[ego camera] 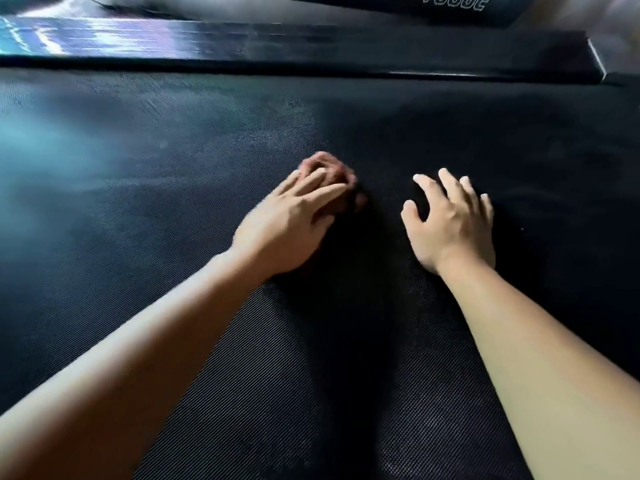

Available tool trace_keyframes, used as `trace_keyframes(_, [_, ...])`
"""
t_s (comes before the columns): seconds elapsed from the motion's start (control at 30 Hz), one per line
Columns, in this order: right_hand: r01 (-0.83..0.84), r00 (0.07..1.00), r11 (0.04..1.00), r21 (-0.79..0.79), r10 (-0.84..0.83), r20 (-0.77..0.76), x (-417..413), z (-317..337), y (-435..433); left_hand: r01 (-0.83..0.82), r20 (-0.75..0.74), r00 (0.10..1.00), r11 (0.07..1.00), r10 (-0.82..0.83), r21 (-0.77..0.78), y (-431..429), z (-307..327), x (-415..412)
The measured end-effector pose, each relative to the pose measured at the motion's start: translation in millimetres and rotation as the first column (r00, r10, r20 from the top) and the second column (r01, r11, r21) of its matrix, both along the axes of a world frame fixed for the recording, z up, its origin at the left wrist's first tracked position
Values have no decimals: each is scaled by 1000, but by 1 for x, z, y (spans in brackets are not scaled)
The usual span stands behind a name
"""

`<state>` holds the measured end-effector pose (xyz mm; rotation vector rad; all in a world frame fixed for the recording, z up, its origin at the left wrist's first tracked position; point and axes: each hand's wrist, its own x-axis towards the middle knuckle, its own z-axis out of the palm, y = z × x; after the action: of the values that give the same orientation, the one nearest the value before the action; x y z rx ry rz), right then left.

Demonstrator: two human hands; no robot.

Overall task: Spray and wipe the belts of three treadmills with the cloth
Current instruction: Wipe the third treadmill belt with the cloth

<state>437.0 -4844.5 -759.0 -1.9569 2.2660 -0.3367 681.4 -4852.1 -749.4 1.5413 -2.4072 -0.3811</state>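
Observation:
The black textured treadmill belt fills almost the whole view. A bunched reddish-brown cloth lies on it near the middle. My left hand presses down on the cloth with fingers laid fairly straight over it; cloth shows beyond the fingertips. Next to it on the right, my right hand rests on the bare belt with fingers spread and fingertips touching the surface, holding nothing. No spray bottle is in view.
A glossy black side rail runs along the belt's far edge, ending at a corner on the right. Behind it stands a dark panel with white lettering. Pale hazy patches mark the belt's left part.

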Motion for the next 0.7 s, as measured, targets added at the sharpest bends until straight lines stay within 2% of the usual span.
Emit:
trace_keyframes(0.23, [5, 1000, 1000, -3, -5, -6, 0, -1, -1, -325, -7, 946, 944, 325, -55, -44, 10, 92])
trace_keyframes(0.3, [4, 1000, 1000, -7, -4, -6, 0, -1, -1, -403, 1, 915, 913, 404, -58, -74, 11, 91])
trace_keyframes(0.47, [13, 1000, 1000, -18, -13, -12, 2, -1, -1, -455, -9, 891, 890, 454, -24, -143, 10, 41])
trace_keyframes(0.53, [16, 1000, 1000, -15, -16, -13, 2, -1, -1, -428, -29, 903, 904, 428, -4, -153, 11, 1])
trace_keyframes(0.63, [15, 1000, 1000, -5, -15, -5, 1, -1, -2, -183, -48, 982, 982, 181, -38, -139, 10, -52])
trace_keyframes(0.7, [14, 1000, 1000, -4, -14, -6, 1, -1, -2, -56, -49, 997, 996, 53, -63, -110, 14, -77])
